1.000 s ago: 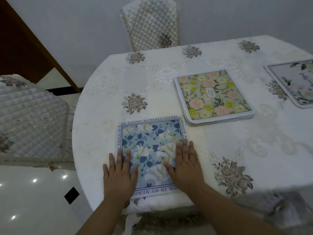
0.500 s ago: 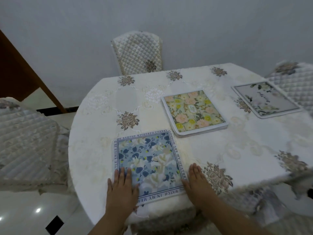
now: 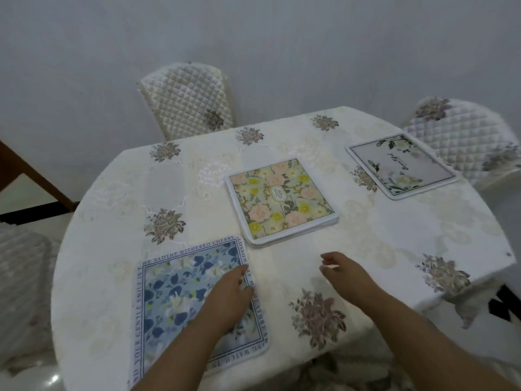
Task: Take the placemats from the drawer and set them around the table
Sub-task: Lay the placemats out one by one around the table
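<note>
A blue floral placemat (image 3: 180, 294) with a text border lies flat at the near left of the round table (image 3: 310, 249). My left hand (image 3: 228, 294) hovers over its right part, fingers loose, holding nothing. My right hand (image 3: 344, 273) is raised over bare tablecloth to the right of that mat, fingers apart and empty. A stack of placemats (image 3: 282, 201) with a green, pink and yellow flower top sits at the table's middle. A grey-white floral placemat (image 3: 400, 165) lies at the far right edge.
The tablecloth is cream with embroidered flower patches. Quilted chairs stand at the far side (image 3: 186, 100), at the right (image 3: 465, 136) and at the left (image 3: 22, 266). A brown wooden piece (image 3: 33, 176) leans at the far left. A grey wall is behind.
Both hands have lifted off the blue placemat's near edge and moved forward and right. The view has shifted right, bringing the right chair and grey-white mat fully in.
</note>
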`<state>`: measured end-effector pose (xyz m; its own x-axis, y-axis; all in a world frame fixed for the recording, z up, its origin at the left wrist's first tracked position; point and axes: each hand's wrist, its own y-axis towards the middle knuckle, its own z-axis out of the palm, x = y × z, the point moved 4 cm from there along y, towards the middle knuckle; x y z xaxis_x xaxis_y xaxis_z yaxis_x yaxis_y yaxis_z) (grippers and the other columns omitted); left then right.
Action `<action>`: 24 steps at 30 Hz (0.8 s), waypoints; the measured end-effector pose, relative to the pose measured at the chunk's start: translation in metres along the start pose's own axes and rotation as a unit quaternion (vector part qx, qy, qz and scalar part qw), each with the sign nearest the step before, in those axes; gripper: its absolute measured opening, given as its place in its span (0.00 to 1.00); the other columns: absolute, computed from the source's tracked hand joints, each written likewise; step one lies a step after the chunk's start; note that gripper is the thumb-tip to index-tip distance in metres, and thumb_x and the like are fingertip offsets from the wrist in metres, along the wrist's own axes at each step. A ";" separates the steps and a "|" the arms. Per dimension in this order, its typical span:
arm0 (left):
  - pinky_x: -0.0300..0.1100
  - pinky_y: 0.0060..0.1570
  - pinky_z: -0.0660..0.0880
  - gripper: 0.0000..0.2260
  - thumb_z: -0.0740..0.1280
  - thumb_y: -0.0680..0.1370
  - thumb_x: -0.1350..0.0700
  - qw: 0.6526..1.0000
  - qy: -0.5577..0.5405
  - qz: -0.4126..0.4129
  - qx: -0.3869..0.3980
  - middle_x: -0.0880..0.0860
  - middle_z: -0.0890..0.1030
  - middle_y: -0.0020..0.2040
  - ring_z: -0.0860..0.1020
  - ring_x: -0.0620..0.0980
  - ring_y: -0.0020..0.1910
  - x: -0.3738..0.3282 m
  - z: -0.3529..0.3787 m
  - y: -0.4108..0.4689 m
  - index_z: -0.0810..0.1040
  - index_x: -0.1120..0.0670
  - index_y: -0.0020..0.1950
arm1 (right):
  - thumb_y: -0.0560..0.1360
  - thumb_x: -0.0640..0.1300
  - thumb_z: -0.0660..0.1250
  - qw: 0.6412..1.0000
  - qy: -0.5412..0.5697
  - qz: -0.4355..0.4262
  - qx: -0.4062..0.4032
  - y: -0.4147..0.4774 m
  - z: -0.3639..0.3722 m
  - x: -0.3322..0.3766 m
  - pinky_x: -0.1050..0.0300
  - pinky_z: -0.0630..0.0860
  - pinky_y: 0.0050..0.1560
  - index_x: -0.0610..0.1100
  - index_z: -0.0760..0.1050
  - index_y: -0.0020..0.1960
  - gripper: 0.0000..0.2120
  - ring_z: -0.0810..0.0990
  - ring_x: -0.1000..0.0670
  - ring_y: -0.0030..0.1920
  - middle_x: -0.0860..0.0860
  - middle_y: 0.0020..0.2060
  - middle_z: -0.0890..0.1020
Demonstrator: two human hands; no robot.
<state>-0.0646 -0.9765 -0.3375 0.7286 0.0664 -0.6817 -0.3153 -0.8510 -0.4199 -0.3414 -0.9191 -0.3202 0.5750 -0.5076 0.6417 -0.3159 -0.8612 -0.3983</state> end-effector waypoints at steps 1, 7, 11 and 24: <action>0.46 0.69 0.68 0.25 0.64 0.81 0.53 1.000 -0.005 -0.008 -0.016 0.51 0.68 0.75 0.70 0.49 0.71 -0.009 0.002 0.015 0.63 0.48 0.78 | 0.79 0.50 0.64 1.000 -0.004 -0.001 -0.012 0.018 -0.010 -0.005 0.57 0.73 0.55 0.49 0.71 0.69 0.19 0.77 0.51 0.59 0.51 0.65 0.76; 0.40 0.60 0.69 0.26 0.64 0.81 0.49 0.988 -0.097 -0.072 -0.101 0.53 0.71 0.74 0.73 0.48 0.63 -0.044 0.007 0.099 0.62 0.47 0.78 | 0.78 0.51 0.65 0.997 0.033 -0.002 -0.064 0.128 -0.049 -0.013 0.51 0.68 0.67 0.48 0.68 0.71 0.24 0.71 0.46 0.67 0.46 0.71 0.70; 0.41 0.60 0.67 0.25 0.64 0.80 0.50 0.980 -0.074 -0.105 -0.149 0.55 0.70 0.74 0.71 0.54 0.68 -0.046 0.006 0.138 0.65 0.52 0.77 | 0.77 0.54 0.65 0.999 0.044 -0.004 -0.012 0.175 -0.045 -0.010 0.48 0.64 0.71 0.46 0.66 0.73 0.28 0.65 0.45 0.72 0.45 0.73 0.67; 0.44 0.40 0.82 0.22 0.65 0.77 0.65 0.948 -0.255 -0.127 -0.143 0.53 0.74 0.66 0.82 0.49 0.48 -0.046 -0.002 0.162 0.74 0.49 0.70 | 0.77 0.44 0.63 0.994 0.100 -0.031 0.012 0.215 -0.056 -0.003 0.57 0.77 0.45 0.53 0.80 0.59 0.13 0.78 0.52 0.49 0.54 0.53 0.77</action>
<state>-0.1476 -1.1185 -0.3728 0.3479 0.4685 -0.8121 0.0610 -0.8757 -0.4790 -0.4532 -1.1045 -0.3713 0.4309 -0.4513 0.7814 -0.2651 -0.8911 -0.3684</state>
